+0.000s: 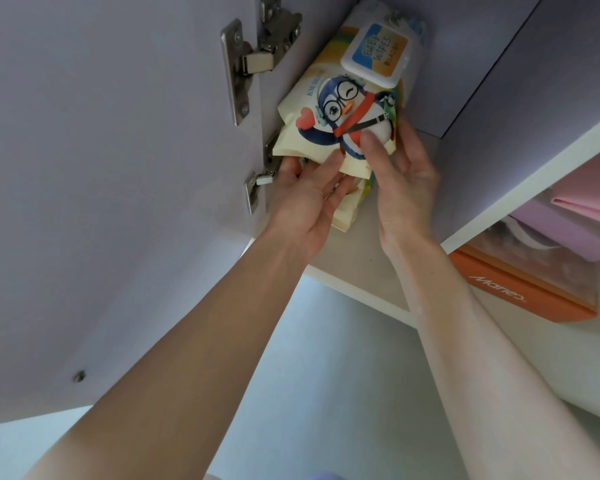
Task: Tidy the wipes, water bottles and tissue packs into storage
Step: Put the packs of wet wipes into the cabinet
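Note:
A cream pack of baby wipes (340,98), printed with a penguin in glasses and topped by a blue and yellow flip lid, stands on end inside the open upper cabinet. My right hand (400,181) grips its lower right edge, thumb pressed on the front and fingers behind. My left hand (309,199) supports the pack's bottom left corner from below with straight fingers. Behind and under this pack, a second cream pack (349,209) shows between my hands.
The lilac cabinet door (118,168) hangs open on the left, with metal hinges (253,60) near the pack. The white shelf edge (520,181) runs to the right. Below it lie an orange box (520,289) and pink and purple folded items (575,220).

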